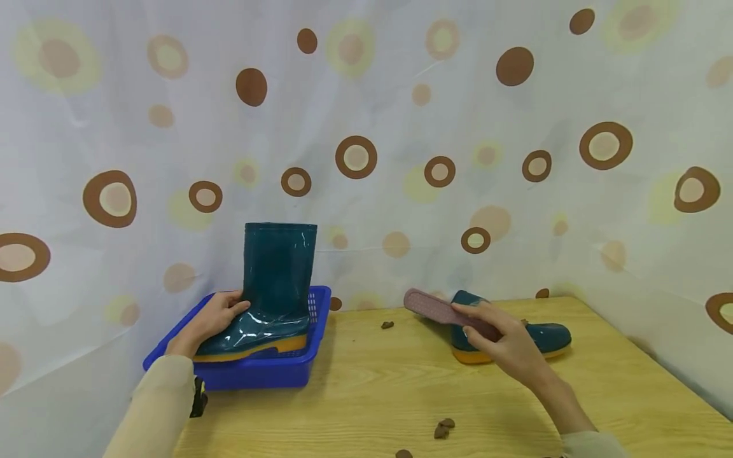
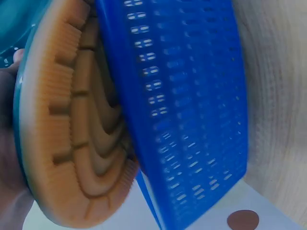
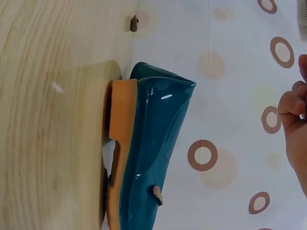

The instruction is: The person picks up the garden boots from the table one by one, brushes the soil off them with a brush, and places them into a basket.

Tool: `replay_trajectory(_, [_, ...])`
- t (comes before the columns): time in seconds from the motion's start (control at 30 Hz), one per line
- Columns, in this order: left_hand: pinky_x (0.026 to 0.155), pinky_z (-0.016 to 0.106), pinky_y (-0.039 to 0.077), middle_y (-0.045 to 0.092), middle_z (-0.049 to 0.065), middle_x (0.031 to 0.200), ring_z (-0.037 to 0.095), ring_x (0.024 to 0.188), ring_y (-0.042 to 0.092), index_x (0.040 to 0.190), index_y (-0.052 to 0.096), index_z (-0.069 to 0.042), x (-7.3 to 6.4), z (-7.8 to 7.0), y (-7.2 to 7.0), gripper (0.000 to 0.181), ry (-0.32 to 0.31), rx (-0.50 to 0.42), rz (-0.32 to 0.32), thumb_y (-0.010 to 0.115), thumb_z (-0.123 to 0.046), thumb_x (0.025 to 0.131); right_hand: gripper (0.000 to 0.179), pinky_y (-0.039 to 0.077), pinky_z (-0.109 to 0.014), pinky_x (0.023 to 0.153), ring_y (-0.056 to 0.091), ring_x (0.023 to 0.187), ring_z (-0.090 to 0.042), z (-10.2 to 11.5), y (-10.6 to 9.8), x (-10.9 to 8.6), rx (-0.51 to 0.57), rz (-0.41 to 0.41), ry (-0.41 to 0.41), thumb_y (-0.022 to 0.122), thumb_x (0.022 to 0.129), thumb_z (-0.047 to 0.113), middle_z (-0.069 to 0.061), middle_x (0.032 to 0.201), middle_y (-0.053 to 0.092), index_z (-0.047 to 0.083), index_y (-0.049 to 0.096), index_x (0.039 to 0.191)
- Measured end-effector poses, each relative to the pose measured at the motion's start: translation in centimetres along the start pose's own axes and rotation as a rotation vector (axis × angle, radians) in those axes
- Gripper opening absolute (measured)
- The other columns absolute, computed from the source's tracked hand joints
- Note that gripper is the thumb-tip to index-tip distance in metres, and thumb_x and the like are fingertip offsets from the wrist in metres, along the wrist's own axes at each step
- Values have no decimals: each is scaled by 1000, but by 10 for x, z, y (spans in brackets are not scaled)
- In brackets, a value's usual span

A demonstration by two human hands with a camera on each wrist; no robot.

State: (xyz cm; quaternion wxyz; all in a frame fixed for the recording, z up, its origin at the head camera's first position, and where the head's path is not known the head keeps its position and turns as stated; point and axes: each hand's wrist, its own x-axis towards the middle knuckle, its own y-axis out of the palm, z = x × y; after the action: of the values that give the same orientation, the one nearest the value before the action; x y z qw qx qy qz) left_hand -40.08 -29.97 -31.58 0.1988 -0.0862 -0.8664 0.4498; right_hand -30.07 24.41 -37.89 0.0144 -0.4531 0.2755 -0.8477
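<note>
My left hand (image 1: 214,318) holds a glossy dark teal rain boot (image 1: 277,273) by its foot, the shaft standing upright. The boot is over the blue plastic basket (image 1: 319,324), and its ribbed orange sole (image 2: 81,124) faces the basket's rim in the left wrist view. In my right hand (image 1: 509,346) is a mauve brush (image 1: 432,306), pinched by its handle and raised over the table. Just behind and below that hand lies a low teal rain shoe (image 1: 550,337) with an orange sole; a small brown clump (image 3: 157,195) sits on its upper.
The wooden table (image 1: 366,381) bears several small brown clumps, among them one at the back (image 1: 387,324) and a small pile near the front (image 1: 443,428). A white curtain with brown circles (image 1: 366,83) hangs right behind the table and along its sides.
</note>
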Motion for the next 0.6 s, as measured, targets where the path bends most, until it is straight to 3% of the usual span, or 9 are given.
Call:
replay_trajectory(0.2, [94,49,50,66,23,123,26,99,62,137,53,8,14,6,13,38,-14,34,93,46,-13,105,46,39,-19,51,41,63,-4,7,3,1,11,14,-14,65,91,-4,10,90,55,13,63,133])
replay_trajectory(0.47, [101,56,47,63,24,130,26,105,63,141,49,6,20,17,27,42,-46,-6,130,47,-15,105,43,35,-19,49,36,60,-4,4,7,1,-3,-1,-60,64,86,-15,3,87,53,-3,63,127])
replay_trajectory(0.6, [104,59,43,58,29,134,37,115,60,143,43,10,24,20,32,45,-89,71,135,44,-16,106,45,35,-18,49,36,60,-3,4,5,1,2,0,-69,65,86,-14,6,86,53,1,64,128])
